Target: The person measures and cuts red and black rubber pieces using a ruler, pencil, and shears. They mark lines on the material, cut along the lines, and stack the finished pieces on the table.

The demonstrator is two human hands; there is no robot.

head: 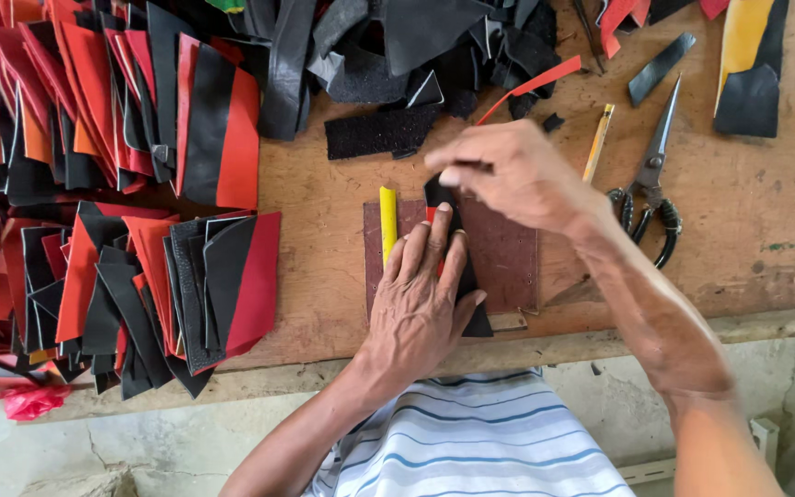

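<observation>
Hands on black strip, brown board.
Left hand (pixel 420 294) flat, pressing strip (pixel 478 317); right hand (pixel 508 175) pinches its far end. Thin, floppy; hold ends.

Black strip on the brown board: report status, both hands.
Left hand flat on black strip, pressing it to brown board. Right hand pinches strip's top end. Yellow piece alongside, scissors clear.

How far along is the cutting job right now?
Done: stacks of red-and-black pieces lie piled at the left. In hand: the left hand presses a black piece on the brown board; the right hand pinches its top. Left: loose black scraps lie heaped above.
</observation>
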